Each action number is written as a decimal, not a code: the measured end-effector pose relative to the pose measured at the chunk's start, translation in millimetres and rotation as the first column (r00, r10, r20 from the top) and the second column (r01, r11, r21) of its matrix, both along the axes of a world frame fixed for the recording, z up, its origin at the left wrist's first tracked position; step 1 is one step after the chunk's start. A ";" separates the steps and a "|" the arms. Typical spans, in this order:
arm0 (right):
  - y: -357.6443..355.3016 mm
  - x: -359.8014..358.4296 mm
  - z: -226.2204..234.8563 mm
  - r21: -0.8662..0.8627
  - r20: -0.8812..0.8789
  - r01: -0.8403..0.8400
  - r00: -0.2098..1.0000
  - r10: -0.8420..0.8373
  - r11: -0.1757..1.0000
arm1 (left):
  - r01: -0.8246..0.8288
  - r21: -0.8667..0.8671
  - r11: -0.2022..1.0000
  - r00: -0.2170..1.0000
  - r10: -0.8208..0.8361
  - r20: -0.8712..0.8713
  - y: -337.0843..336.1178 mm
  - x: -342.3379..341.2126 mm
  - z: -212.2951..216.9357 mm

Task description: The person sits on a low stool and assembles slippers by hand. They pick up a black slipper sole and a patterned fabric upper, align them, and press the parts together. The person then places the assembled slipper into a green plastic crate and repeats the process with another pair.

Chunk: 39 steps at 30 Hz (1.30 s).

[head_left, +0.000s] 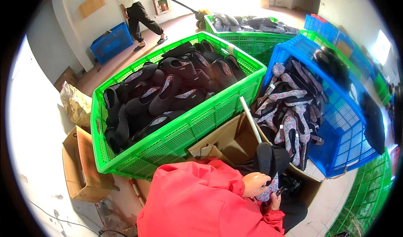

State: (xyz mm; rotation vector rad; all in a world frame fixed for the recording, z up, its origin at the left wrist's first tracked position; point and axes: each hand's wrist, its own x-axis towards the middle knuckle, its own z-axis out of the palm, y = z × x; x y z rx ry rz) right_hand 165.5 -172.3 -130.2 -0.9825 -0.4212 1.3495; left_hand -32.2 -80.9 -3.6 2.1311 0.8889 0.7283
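Observation:
My left hand (pixel 256 184) is closed on a black shoe with a dark sole (pixel 264 158), held upright over my lap. Below the hand, a patch of the shoe's floral lining (pixel 273 186) shows. Close beneath, my right hand (pixel 275 201) grips a small dark tool (pixel 280 191) that resembles thread snips; its tip is near the lining. Both arms wear red sleeves. A white pole (pixel 250 119) slants down behind the shoe, and I cannot tell whether they touch.
A green crate (pixel 180 140) of black shoes stands ahead. At right, a tilted blue crate (pixel 344 132) holds floral-lined pieces. An open cardboard box (pixel 222 142) lies before me, another (pixel 90 182) at left. Farther back, a person (pixel 136 12) pulls a pallet jack (pixel 197 14).

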 end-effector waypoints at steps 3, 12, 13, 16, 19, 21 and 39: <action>-2.8 1.9 -3.6 0.070 0.013 -0.026 1.000 0.025 0.997 | -0.004 0.126 0.992 0.999 -0.002 0.046 -4.9 0.8 -6.0; -2.8 -15.9 44.5 0.190 0.056 0.140 0.987 -0.153 0.972 | 0.044 0.129 0.991 0.986 -0.064 0.155 -1.4 16.9 17.3; -2.8 -13.4 44.7 0.186 0.072 0.167 0.980 -0.183 0.968 | 0.044 0.144 0.989 0.982 -0.069 0.174 0.8 20.3 19.4; -4.6 -9.1 53.7 0.181 0.142 0.251 0.950 -0.277 0.951 | 0.074 0.084 0.994 0.983 -0.087 0.164 10.9 36.7 19.1; -8.6 -6.1 64.2 0.172 0.155 0.370 0.905 -0.396 0.913 | 0.145 0.027 0.989 0.965 -0.148 0.218 21.5 60.4 11.0; -11.5 -0.7 70.7 0.192 0.233 0.422 0.857 -0.459 0.886 | 0.223 -0.074 0.972 0.951 -0.200 0.236 25.8 76.8 4.5; -13.5 -11.1 98.7 0.118 0.502 0.442 0.747 -0.437 0.889 | 0.059 -0.801 0.596 0.995 0.028 0.094 24.2 101.6 -45.8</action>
